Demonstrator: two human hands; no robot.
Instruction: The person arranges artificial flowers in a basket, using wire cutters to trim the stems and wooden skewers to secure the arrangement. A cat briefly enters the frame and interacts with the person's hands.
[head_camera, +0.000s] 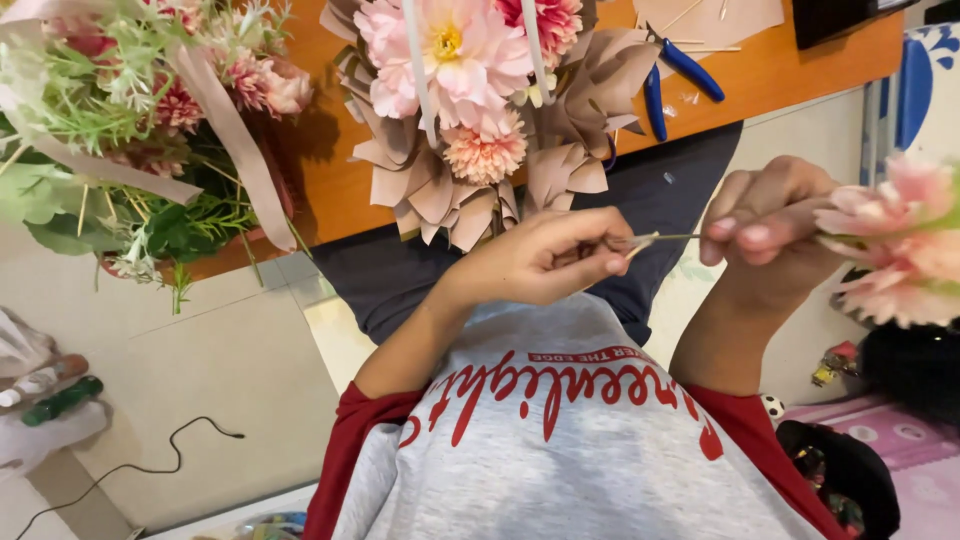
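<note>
**Materials and finishes**

Tabletop (340, 180): smooth orange wood-look, faint sheen. Bouquet wrap (430, 190): matt tan paper, folded. Flower (900, 240): soft pink cloth-like petals on a thin wire stem (670, 238). Pliers (680, 70): glossy blue plastic grips. Shirt (570, 450): matt grey cloth.

Two bare forearms rise from short red sleeves and converge in mid-frame, held above the lap; the left hand (545, 258) sits near centre, wrist bent, fingers curled inward into a loose fist, thumb and forefinger pinched together at the tip, which points right; the right hand (775, 225) hangs a little higher and further right, just apart from the left, its back turned to the camera, fingers folded down and bunched, fingertips pressed toward the thumb in a closed grip; both elbows stay tucked near the torso, forearms angled up and away from the chest.
</note>
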